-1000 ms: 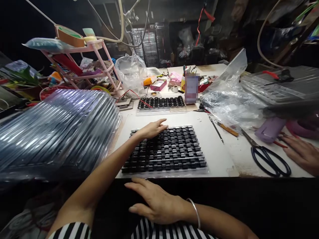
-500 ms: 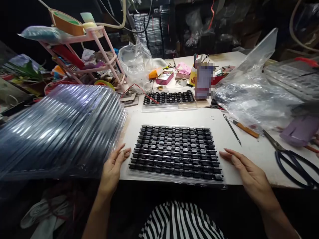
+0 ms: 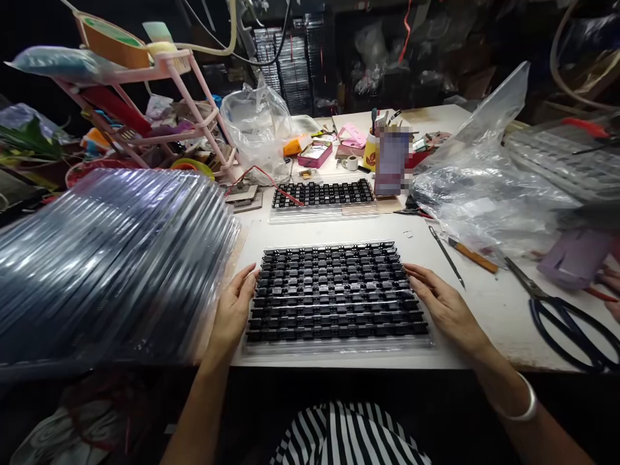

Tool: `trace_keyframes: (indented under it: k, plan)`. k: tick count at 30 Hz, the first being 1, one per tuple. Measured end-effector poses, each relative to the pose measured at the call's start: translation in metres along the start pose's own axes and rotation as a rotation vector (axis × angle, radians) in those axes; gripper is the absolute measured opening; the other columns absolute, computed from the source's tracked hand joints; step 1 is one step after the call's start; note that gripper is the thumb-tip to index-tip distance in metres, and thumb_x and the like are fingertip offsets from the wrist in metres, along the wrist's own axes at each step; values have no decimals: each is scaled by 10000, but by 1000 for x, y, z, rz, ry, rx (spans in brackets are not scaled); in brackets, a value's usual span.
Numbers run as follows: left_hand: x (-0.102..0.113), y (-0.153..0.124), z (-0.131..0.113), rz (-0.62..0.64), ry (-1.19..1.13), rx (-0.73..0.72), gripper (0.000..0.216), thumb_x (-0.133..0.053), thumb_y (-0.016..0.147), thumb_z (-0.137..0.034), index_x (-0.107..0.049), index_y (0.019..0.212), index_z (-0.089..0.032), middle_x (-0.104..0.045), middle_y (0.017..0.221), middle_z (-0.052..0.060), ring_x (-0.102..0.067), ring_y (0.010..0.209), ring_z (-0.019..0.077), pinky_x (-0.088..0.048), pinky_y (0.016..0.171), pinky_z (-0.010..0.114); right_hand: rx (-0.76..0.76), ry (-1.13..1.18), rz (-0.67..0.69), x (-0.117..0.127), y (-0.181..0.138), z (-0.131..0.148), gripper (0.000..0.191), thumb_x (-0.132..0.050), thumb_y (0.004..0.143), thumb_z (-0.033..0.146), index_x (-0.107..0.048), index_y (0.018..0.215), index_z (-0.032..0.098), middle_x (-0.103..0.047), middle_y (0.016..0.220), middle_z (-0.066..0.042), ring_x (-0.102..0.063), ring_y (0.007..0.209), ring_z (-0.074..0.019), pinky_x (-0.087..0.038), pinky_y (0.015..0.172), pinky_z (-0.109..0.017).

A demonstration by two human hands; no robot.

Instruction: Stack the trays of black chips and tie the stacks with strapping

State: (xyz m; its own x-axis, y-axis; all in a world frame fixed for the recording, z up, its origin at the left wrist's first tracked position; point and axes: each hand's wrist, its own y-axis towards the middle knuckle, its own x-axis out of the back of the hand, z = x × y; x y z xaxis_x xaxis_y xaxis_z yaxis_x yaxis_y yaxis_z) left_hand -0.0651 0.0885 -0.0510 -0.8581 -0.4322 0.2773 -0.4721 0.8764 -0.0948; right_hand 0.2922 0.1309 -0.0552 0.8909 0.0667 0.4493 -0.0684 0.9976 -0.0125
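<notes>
Looked across a white table (image 3: 494, 320) in a dark, crowded room, with tall shiny stacks (image 3: 293, 74) at the back. Had a clear tray (image 3: 339, 347) filled with rows of black parts (image 3: 334, 294) lying flat by the middle of the table's front edge. Held the left hand (image 3: 237, 297) at the tray's left edge and the right hand (image 3: 438, 303) at its right edge, both with fingers loosely bent, reaching along the sides and seemingly touching the plastic. Could not tell from above of any real pinch at the rim. Judged the tray fairly light, thin-walled, apt to bow in the middle and slick under bare fingertips; guessed at small, stiff parts, perhaps easy to jolt out of line. Seemed best taken by both side edges at once, near mid-length, and held level.

Saw just beside the left hand, toward the table's left end, a big pile of clear plastic trays (image 3: 111, 265). Found toward the far edge a second tray (image 3: 310, 215) of black parts, with a red wire (image 3: 261, 173) running onto it. Noted on the right a dark pointed tool (image 3: 445, 255), an orange-handled tool (image 3: 472, 255) and, nearer the front edge, large scissors (image 3: 538, 294). Spotted beyond these a crumpled clear bag (image 3: 494, 200), and at far right part of another person's hand (image 3: 614, 284).
</notes>
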Motion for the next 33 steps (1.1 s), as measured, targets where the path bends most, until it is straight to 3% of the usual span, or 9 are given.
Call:
trace_keyframes:
  k: [7, 13, 25, 33]
  plan:
    - [-3, 0, 1, -12, -323, 10, 436, -539, 843, -465, -603, 1153, -166, -666, 1121, 116, -544, 1151, 237, -381, 929, 319, -57, 316, -73, -1, -7, 0, 364, -501, 891, 415, -579, 1193, 228, -599, 1249, -76, -537, 1175, -221, -392, 1034, -408]
    - [-4, -7, -12, -53, -527, -16, 376, -445, 898, -410, -572, 1210, -243, -632, 1208, 75, -570, 1097, 212, -402, 964, 362, -34, 513, -105, 2, -10, 2, 343, -438, 915, 368, -544, 1228, 277, -553, 1318, -67, -546, 1164, -229, -445, 966, -412]
    - [-6, -9, -16, -95, -543, -37, 335, -436, 904, -383, -605, 1164, -259, -667, 1143, 56, -601, 1042, 212, -406, 988, 399, -6, 624, -97, 2, -13, 5, 324, -437, 912, 321, -580, 1195, 254, -574, 1292, -77, -585, 1082, -222, -454, 938, -407]
    - [-1, -5, -9, -119, -607, -89, 380, -469, 893, -367, -585, 1197, -171, -664, 1143, 107, -619, 902, 170, -474, 839, 304, 79, 734, -93, 2, -13, 3, 328, -447, 903, 304, -612, 1177, 232, -583, 1281, -84, -580, 1083, -217, -443, 946, -380]
